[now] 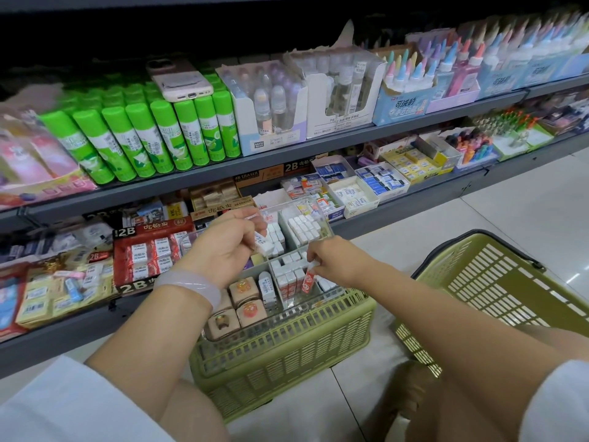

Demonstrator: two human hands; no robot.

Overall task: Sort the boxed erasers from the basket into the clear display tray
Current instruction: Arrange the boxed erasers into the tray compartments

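— We see even, soft overhead light; the floor (526,199) shows pale glare, and the top edge falls into darkness.
— We find the shelves (318,145) bowed by wide-angle distortion, the corners smeared and blurred, the centre sharper.

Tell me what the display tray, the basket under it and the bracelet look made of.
Display tray: clear hard plastic, glossy; contents show through its walls.
Basket: olive-green moulded plastic, matte, slotted walls.
Bracelet: pale, translucent, polished; possibly jade or glass.
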